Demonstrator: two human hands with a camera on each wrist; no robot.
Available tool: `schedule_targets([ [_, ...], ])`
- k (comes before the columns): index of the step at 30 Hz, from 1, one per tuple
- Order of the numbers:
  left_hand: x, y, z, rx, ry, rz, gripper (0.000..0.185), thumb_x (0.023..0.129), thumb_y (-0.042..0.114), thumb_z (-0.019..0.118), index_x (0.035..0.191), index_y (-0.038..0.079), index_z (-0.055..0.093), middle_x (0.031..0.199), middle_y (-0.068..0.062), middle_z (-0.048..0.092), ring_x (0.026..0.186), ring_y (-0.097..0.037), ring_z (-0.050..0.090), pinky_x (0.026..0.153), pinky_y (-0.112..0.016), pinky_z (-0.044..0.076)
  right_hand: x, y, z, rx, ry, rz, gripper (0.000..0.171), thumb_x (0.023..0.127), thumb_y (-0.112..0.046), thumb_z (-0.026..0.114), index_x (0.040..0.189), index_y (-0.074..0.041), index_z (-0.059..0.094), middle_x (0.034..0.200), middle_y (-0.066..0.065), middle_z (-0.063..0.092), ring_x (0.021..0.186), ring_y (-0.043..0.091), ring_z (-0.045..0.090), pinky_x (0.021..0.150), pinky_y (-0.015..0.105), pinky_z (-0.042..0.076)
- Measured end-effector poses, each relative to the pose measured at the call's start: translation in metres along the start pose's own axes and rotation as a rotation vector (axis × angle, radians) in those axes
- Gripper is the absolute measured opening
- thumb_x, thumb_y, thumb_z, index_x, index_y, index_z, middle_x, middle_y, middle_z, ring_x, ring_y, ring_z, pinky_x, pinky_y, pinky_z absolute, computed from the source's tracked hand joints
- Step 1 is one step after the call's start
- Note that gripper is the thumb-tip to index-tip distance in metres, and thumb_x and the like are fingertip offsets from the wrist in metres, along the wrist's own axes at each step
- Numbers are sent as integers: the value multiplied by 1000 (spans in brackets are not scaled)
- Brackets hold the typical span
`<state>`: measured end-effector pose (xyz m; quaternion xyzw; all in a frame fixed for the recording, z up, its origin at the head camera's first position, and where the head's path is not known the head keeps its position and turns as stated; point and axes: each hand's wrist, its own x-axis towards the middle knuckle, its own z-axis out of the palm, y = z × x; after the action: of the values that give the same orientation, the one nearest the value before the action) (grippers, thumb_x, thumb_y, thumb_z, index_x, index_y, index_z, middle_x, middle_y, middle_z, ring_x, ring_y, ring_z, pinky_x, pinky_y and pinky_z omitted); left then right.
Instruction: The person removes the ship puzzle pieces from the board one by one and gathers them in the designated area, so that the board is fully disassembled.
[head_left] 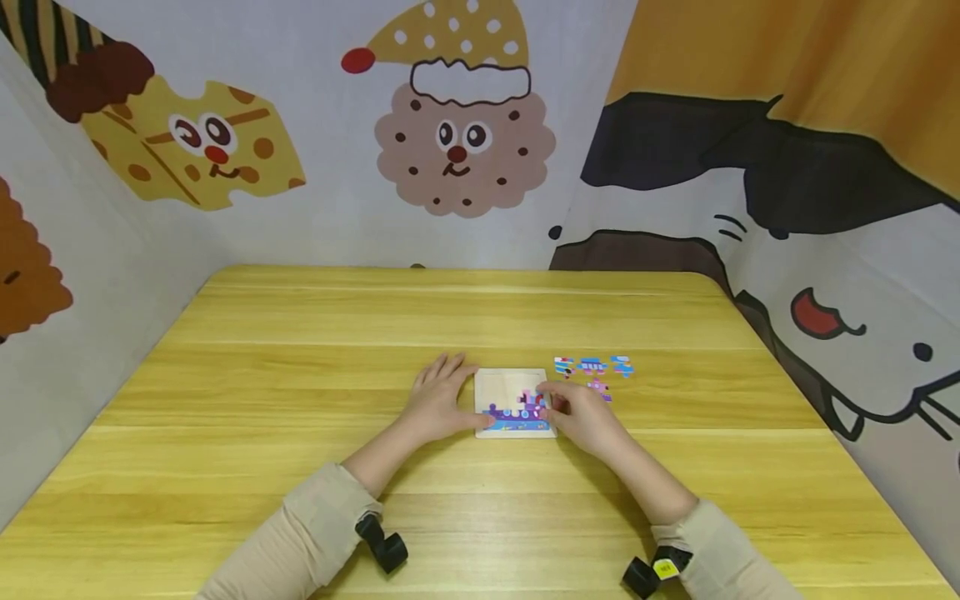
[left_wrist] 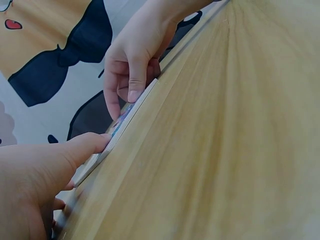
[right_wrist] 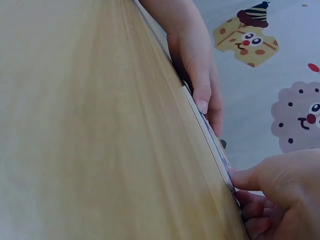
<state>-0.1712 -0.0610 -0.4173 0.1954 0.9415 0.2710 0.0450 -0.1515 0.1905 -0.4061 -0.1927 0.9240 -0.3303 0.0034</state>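
Note:
A small wooden puzzle board [head_left: 504, 383] lies in the middle of the yellow table [head_left: 300, 375]. Blue, purple and pink pieces fill its near row. My left hand [head_left: 438, 400] lies flat on the table against the board's left side, its thumb [left_wrist: 90, 142] touching the near edge of the board [left_wrist: 132, 117]. My right hand [head_left: 576, 412] has curled fingers on a pink piece [head_left: 534, 400] at the board's right side, with the thumb [right_wrist: 245, 177] against the board's near edge [right_wrist: 207, 135]. The piece itself is mostly hidden by the fingers.
Several loose coloured pieces [head_left: 592, 367] lie on the table just right of the board, behind my right hand. Cartoon-printed fabric walls [head_left: 465, 150] close in the table at the back and on both sides.

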Motion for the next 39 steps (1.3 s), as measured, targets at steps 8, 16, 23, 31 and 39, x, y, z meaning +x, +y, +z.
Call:
schedule_targets([
  [8,1,-2,1,6,3,2,90,74,58,73,146,13,41,156,-13,22,143,-35,9,112,-54,5,-1,-1,3,34,63,19,35,81,0,74,114,-1,63,76,-2,53,63,12,48,55,26,44],
  [16,1,-3,2,9,4,5,90,74,58,72,146,13,41,156,-13,22,143,-35,9,112,-54,5,-4,0,7,51,144,-16,32,79,0,76,108,-5,64,84,0,56,66,14,47,59,27,43],
  [23,1,-2,2,12,5,4,91,74,59,72,146,14,40,156,-13,22,143,-35,9,112,-54,5,-6,0,9,86,166,-26,33,78,2,76,108,-7,64,83,-3,59,63,12,48,55,26,42],
  [31,2,-2,2,20,8,3,90,74,59,72,146,14,40,156,-13,22,143,-34,9,112,-53,5,-5,3,12,107,174,-93,29,78,8,73,105,-3,68,77,-3,60,62,11,50,53,23,45],
  [39,3,-2,2,22,8,4,90,74,58,73,146,14,41,156,-13,22,143,-35,9,112,-53,5,-6,2,12,110,169,-100,30,78,8,73,105,-3,66,76,-1,59,58,11,45,51,23,42],
])
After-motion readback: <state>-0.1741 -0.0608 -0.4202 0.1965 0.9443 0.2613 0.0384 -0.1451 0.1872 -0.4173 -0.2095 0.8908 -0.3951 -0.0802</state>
